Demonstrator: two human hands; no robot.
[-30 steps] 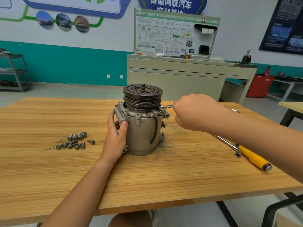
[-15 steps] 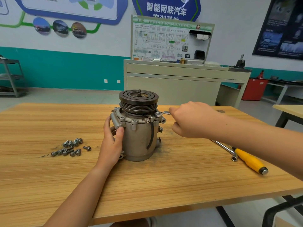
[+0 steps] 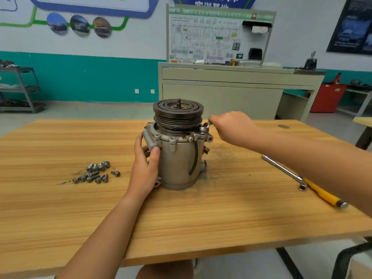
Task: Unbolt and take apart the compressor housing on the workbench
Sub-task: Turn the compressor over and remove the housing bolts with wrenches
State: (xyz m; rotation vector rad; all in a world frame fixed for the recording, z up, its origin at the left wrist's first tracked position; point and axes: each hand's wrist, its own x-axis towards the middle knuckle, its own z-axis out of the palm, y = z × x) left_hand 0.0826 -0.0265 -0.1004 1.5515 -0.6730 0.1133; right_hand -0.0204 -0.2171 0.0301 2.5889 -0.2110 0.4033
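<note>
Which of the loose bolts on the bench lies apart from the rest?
The single bolt at the right edge of the pile, nearest the left hand. The others lie bunched together; this one has bare bench all round it.

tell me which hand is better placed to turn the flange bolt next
Right. The right hand grips the wrench set on a flange bolt; the left hand braces the compressor body.

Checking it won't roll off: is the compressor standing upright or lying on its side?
Upright: the compressor stands on its base on the workbench, pulley on top.
</note>
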